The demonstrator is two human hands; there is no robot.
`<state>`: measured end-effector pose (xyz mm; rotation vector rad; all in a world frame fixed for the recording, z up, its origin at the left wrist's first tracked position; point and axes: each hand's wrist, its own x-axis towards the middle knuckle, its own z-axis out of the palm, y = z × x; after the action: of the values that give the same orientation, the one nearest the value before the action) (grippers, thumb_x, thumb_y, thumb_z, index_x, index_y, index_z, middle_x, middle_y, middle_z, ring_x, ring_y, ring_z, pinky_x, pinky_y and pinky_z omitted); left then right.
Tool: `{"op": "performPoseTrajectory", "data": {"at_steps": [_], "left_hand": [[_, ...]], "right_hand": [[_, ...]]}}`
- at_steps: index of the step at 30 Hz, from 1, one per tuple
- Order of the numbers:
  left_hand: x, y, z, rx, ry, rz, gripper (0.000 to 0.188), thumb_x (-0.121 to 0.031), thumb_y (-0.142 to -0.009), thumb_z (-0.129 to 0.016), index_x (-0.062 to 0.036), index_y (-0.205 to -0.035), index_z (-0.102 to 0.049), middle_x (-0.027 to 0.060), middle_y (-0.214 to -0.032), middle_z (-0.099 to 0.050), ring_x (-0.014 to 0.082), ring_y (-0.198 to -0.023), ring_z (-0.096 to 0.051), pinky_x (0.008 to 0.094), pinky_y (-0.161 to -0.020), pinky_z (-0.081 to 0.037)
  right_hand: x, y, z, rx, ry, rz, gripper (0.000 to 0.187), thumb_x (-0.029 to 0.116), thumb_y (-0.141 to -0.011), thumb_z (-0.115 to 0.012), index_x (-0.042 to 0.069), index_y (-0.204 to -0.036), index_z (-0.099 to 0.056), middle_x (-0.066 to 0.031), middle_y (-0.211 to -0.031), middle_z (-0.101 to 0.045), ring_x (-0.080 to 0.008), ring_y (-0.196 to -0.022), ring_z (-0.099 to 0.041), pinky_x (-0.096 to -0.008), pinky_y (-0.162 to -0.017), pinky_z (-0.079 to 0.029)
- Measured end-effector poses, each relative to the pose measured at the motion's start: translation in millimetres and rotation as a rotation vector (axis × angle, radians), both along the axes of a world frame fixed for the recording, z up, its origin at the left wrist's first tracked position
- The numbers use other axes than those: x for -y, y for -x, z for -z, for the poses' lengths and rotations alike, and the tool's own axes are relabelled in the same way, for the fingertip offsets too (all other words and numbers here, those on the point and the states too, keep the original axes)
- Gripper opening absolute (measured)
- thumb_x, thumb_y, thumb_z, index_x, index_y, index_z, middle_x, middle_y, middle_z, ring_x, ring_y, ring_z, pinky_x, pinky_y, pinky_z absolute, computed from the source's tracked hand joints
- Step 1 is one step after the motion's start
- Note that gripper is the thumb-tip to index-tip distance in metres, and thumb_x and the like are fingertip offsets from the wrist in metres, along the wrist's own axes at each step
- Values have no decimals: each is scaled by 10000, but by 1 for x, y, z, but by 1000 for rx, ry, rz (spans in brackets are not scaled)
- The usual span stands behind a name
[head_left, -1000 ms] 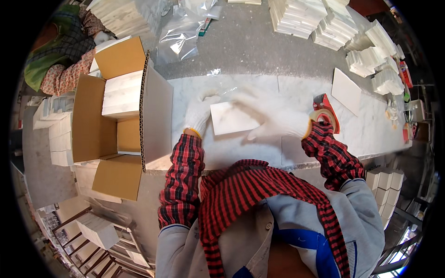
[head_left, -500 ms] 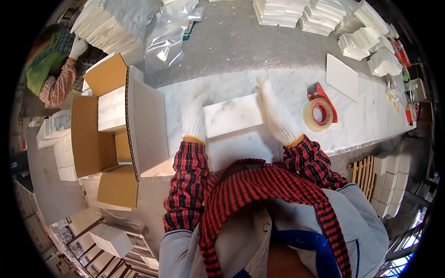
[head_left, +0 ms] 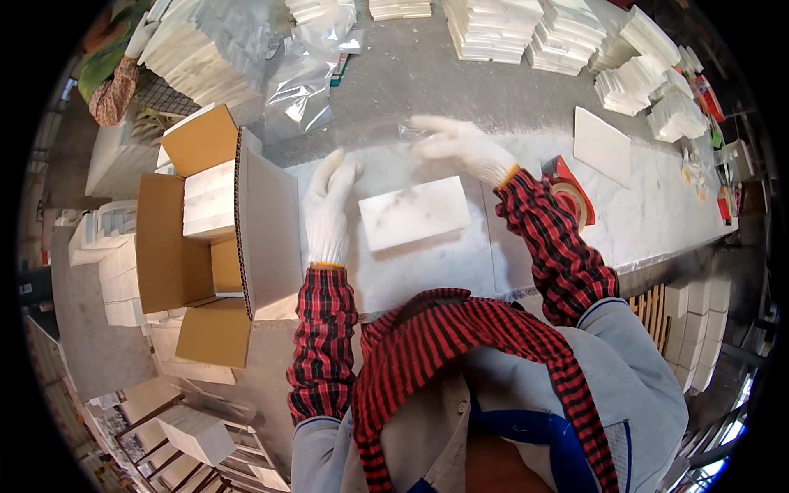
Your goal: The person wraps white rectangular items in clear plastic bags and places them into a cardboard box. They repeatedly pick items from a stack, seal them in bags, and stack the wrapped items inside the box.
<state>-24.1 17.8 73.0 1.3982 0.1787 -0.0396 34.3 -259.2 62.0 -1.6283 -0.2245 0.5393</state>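
A white marble block [head_left: 415, 215] with faint grey veins lies slightly askew on the pale marble slab in front of me, touched by neither hand. Just left of it, my left hand [head_left: 327, 209] in a white knitted glove is open, fingers pointing away from me. My right hand [head_left: 464, 149], gloved the same way, hovers beyond the block with its fingers stretched leftward and apart. A scrap of clear plastic film [head_left: 403, 131] glints by its fingertips; whether the fingers grip it is unclear. My right sleeve partly covers a red tape dispenser [head_left: 569, 193].
An open cardboard box [head_left: 271, 230] holding white marble pieces [head_left: 209, 200] stands at left. Clear plastic bags [head_left: 304, 86] and tile stacks [head_left: 493, 31] line the far side. A flat white tile [head_left: 602, 148] lies right. Another person's gloved hand [head_left: 141, 37] shows far left.
Both hands have come off the marble block, which stays on the slab. My left hand shifted left; my right swung up and leftward beyond the block. The other person's arm moved farther away.
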Motion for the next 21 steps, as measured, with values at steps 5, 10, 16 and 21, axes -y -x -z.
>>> {"op": "performPoseTrajectory", "data": {"at_steps": [5,10,16,21], "left_hand": [[-30,62,-14,51,-276,19,494,-235,-1001,-724,43,-1393,-610,105,-1207,-746,147,-1069,-700,280,-941,-534],[-41,80,-12,90,-141,34,497,-262,-1024,-680,11,-1428,-586,114,-1234,-739,177,-1074,-710,301,-944,-549],[1,28,-51,541,-1089,406,445,-308,-999,-625,-86,-1384,-636,142,-1327,-677,315,-1276,-602,429,-1124,-424],[28,41,-24,842,-1418,605,608,-421,-931,-698,-101,-1432,-570,184,-1456,-544,366,-1341,-516,534,-1133,-385]], "right_hand": [[13,94,-63,315,215,44,478,98,-880,-748,79,-1356,-711,-47,-1109,-794,-179,-1019,-724,-284,-948,-538],[25,137,-35,970,369,-196,433,50,-794,-695,135,-1215,-747,-67,-1091,-752,-299,-1001,-694,-403,-882,-562],[17,133,-35,1187,495,-313,254,99,-807,-702,124,-1060,-712,-99,-951,-708,-298,-864,-681,-414,-726,-542],[27,140,-40,1093,780,-440,180,164,-852,-710,116,-1025,-697,-121,-887,-673,-317,-788,-672,-423,-646,-528]]}}
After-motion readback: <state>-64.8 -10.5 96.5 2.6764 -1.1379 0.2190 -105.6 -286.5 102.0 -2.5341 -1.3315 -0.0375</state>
